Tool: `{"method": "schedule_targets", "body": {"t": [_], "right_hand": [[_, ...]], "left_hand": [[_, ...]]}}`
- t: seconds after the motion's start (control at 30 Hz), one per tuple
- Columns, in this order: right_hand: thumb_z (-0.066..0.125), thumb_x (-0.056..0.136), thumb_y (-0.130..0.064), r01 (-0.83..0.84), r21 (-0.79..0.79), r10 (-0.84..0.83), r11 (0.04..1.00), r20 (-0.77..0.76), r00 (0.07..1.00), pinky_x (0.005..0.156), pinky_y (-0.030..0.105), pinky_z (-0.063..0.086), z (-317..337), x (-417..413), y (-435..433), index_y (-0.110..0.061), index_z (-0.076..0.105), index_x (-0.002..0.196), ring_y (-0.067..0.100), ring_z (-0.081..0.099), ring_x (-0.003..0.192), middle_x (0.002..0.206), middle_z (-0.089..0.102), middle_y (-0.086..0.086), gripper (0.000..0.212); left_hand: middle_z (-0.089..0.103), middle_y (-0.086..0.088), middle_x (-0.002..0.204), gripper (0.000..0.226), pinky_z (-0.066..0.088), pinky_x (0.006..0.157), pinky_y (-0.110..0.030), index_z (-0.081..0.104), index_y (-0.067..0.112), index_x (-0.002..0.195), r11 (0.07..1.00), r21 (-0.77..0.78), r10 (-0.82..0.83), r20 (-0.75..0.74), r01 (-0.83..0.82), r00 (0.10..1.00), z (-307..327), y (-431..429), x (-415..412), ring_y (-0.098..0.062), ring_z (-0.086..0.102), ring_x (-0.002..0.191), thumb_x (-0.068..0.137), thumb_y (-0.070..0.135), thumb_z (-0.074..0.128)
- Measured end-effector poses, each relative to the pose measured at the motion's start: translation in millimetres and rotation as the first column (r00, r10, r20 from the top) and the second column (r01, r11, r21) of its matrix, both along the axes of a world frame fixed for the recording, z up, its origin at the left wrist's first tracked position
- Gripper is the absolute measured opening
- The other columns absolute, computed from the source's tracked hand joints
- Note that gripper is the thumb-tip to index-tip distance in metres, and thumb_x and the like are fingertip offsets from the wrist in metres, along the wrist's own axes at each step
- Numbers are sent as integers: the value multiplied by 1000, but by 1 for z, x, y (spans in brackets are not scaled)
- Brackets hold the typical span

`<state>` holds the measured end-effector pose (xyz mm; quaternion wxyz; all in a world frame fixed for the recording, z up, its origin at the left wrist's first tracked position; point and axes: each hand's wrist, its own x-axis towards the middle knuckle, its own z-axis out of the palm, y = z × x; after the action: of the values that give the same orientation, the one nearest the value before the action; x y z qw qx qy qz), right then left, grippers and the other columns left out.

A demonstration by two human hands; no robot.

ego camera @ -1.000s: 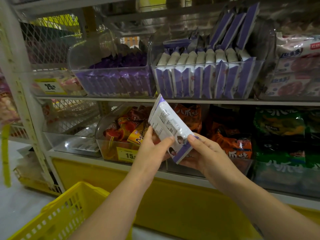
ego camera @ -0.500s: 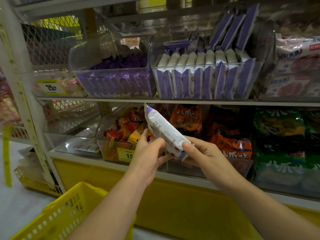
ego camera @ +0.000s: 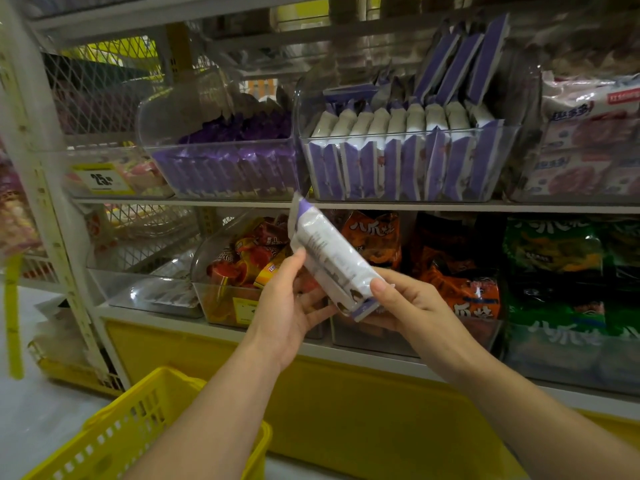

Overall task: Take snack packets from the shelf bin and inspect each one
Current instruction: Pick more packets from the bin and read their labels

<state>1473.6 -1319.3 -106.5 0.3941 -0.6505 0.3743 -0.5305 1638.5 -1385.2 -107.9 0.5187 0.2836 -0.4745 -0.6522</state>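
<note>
The snack packet (ego camera: 329, 258) is tilted between two hands: fingers of the left hand (ego camera: 287, 303) curl around its middle, and fingers of the right hand (ego camera: 415, 306) pinch its lower end.

packet: a white snack packet (ego camera: 329, 261) with purple ends, tilted, upper end far-left
left hand (ego camera: 287, 306): grips its left side
right hand (ego camera: 412, 306): pinches its near, lower end
shelf bin (ego camera: 408, 168): clear, upper shelf, holds matching packets
basket (ego camera: 114, 438): yellow, near-left
</note>
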Motion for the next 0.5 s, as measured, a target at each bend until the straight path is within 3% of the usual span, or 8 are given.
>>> {"method": "schedule_targets", "body": {"t": [0.13,0.23,0.3,0.4,0.5], "right_hand": [[50,92,-30,34,-40,-31,999,82,996,79,22,56,14,7,1,-30,51,131,12,67,106,117,69,-10,39],[48,98,-20,76,-120,-71,990,47,996,80,21,56,36,8,5,-54,36,135,2,63,110,123,61,-24,51],[48,98,-20,115,-173,-125,978,-46,991,82,16,54,56,6,7,-59,35,133,-7,59,111,129,53,-29,54],[56,95,-27,184,-256,-248,949,-244,938,75,4,48,96,-1,5,-48,35,141,-7,56,111,135,36,-31,55],[67,84,-41,151,-394,-356,907,-522,775,99,15,43,137,-10,-1,-50,22,146,-7,35,131,152,15,-28,77]], "left_hand": [[63,4,129,59,54,90,-47,40,51,137,948,-297,-45,219,111,975,15,9,-1,-21,62,117,87,29,60],[55,7,139,81,45,102,-53,28,56,142,891,-395,-120,271,224,955,37,13,8,-22,54,128,83,16,64],[56,10,139,89,45,103,-51,23,56,145,873,-430,-91,319,230,943,57,13,17,-18,54,127,81,15,70],[65,14,127,93,54,92,-36,29,46,147,846,-521,95,360,115,928,96,10,24,-11,63,114,74,20,80],[68,18,117,65,54,82,-19,51,39,136,750,-662,322,378,10,868,140,5,23,1,65,104,80,21,78]]}}
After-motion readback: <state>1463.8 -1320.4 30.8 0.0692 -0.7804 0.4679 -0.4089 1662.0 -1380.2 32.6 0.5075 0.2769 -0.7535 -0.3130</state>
